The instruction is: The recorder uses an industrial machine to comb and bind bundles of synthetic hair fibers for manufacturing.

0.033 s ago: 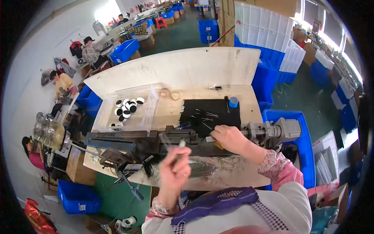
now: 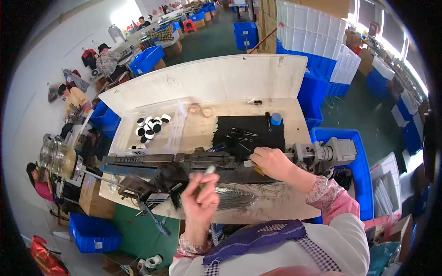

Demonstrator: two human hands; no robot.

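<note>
My left hand (image 2: 201, 198) is raised in front of the long dark metal machine (image 2: 156, 168), its fingers curled together. A small whitish piece (image 2: 210, 170) shows at its fingertips; whether it is held or worn on a finger I cannot tell. My right hand (image 2: 271, 162) rests on the machine's right part, fingers pressed together beside a pale flat piece (image 2: 249, 163) and a yellow piece (image 2: 258, 170). What those fingers grip is hidden. Thin metal wires (image 2: 235, 198) lie in a bundle on the bench between my hands and my body.
Beyond the machine, a black cloth (image 2: 225, 126) carries several small looped wire brushes or tools and a blue-topped jar (image 2: 276, 119). Black-and-white round pieces (image 2: 149, 129) fill part of a clear tray (image 2: 176, 124). A motor (image 2: 340, 152) juts out right, over a blue crate (image 2: 366, 184).
My left hand has shifted slightly left with its fingers still curled. My right hand stays at nearly the same spot on the machine.
</note>
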